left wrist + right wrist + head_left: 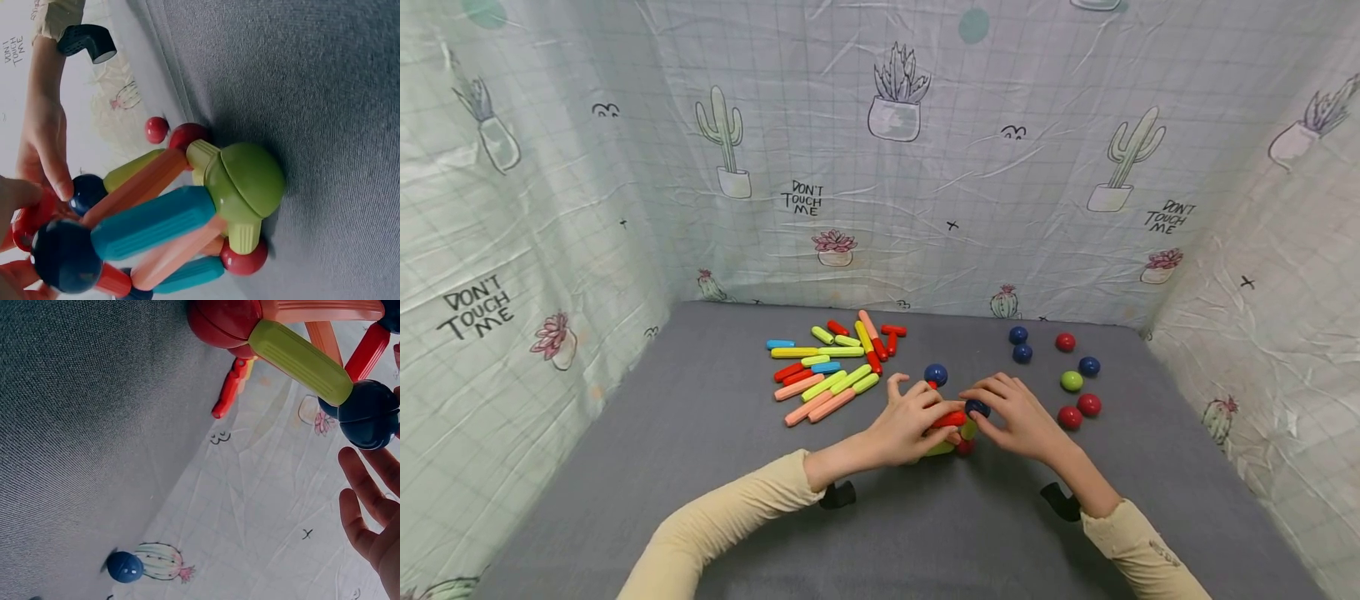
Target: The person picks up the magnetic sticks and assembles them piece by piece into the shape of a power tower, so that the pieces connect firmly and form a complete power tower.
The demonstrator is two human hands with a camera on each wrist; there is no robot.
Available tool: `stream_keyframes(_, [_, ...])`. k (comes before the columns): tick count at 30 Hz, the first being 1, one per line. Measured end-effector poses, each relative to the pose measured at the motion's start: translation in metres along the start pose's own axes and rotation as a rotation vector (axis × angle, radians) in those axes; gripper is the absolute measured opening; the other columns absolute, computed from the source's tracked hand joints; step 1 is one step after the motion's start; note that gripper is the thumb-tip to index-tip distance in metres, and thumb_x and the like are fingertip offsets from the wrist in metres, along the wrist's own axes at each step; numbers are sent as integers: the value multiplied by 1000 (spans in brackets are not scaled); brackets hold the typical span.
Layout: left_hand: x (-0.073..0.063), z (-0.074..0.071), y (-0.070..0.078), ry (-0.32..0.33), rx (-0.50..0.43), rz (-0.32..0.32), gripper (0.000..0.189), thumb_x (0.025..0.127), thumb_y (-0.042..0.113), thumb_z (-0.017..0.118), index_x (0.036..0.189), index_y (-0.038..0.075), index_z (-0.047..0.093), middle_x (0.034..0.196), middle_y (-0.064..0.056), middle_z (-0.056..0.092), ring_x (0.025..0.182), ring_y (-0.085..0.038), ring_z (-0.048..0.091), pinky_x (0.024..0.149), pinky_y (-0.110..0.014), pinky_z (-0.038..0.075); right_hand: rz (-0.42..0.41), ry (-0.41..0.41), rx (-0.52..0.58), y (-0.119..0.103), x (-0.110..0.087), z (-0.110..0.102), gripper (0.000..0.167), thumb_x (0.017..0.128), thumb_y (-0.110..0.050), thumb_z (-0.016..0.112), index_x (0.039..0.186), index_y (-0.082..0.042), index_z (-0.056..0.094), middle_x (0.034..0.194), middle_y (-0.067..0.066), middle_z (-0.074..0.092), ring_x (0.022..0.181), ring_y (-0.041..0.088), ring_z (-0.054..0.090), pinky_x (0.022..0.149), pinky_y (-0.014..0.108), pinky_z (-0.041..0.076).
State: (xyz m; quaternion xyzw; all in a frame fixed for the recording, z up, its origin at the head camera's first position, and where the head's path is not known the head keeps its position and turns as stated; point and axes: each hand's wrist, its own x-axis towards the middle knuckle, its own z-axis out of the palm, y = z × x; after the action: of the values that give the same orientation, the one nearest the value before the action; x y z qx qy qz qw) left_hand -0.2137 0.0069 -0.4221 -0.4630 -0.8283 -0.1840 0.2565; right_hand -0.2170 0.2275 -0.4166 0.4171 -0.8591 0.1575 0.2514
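A frame of coloured rods and balls stands on the table in front of me. My left hand (910, 425) grips a red rod (951, 419) at its top. With thumb and fingers, my right hand (1018, 417) pinches a dark blue ball (977, 408), which sits on the upper end of a yellow-green rod (303, 362). In the left wrist view, a second dark blue ball (65, 256) joins a blue rod (153, 222) that leads down to a green ball (250, 181). Red balls (245, 257) form other lower corners, and salmon rods (134, 187) run between corners.
Loose rods (817, 352) in several colours lie left of the frame. Loose balls, including a green ball (1071, 381) and a red ball (1070, 417), are at the right. One blue ball (936, 374) shows just behind my left hand. A patterned curtain (925, 208) encloses the table.
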Motion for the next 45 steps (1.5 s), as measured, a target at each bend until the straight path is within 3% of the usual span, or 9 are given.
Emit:
stream_keyframes(6, [-1,8,2,57,-17,23,32,81,30,63,109,15,63,85,7,68,76,-7,47,85,-46,26,-4,-5,12,1,0,1,32,91,-36,45,103,-14,64,97,-1,60,86,12,49,72,32,41])
stream_keyframes(10, [-5,12,1,73,20,24,37,77,29,68,110,14,62,92,6,68,76,-8,48,76,-34,30,-17,-18,24,1,0,1,25,84,-27,58,104,-12,63,98,0,60,86,12,49,72,32,42])
stream_keyframes(13, [-6,13,1,93,67,18,38,75,28,71,109,14,63,89,5,64,77,-11,46,70,-28,30,-11,-40,19,1,0,0,32,74,-18,68,105,-12,63,98,-1,60,86,11,49,73,32,43])
stream_keyframes(21, [-6,14,1,70,246,-8,25,78,32,67,98,16,66,83,3,56,77,-12,40,67,-25,32,7,-95,26,-3,-2,-4,43,70,-20,73,111,-15,61,98,-5,60,86,8,49,73,31,44])
stream_keyframes(27, [-11,10,-5,72,211,20,33,75,33,70,102,16,64,91,2,57,82,-14,42,70,-28,32,-31,-76,20,-9,-3,0,46,65,-16,76,108,-12,61,96,-4,60,84,9,50,71,31,44])
stream_keyframes(32, [-21,-4,-11,64,166,-57,42,72,38,72,103,14,58,96,-2,51,85,-16,42,70,-29,33,-2,-89,2,-11,-5,-2,50,64,-20,77,111,-14,59,95,-6,59,84,8,50,72,32,44])
stream_keyframes(38, [-31,-12,-28,74,169,-111,35,71,34,72,99,16,59,93,-3,50,80,-17,43,69,-31,31,-95,-55,-13,-24,-4,-3,41,67,-23,76,103,-12,60,90,-5,60,82,8,50,71,29,42])
stream_keyframes(40, [-27,-9,-39,63,172,-117,39,71,34,70,104,17,59,96,-3,51,83,-18,44,70,-32,31,-148,-31,-48,-32,0,-1,33,75,-29,69,102,-12,61,88,-5,61,80,9,50,70,28,41])
stream_keyframes(45, [-8,4,-75,-31,125,-86,48,73,36,68,114,15,56,99,-2,55,87,-17,46,72,-31,33,-248,21,-165,-51,18,10,27,79,-27,65,101,-12,64,86,-3,64,82,13,53,71,30,40])
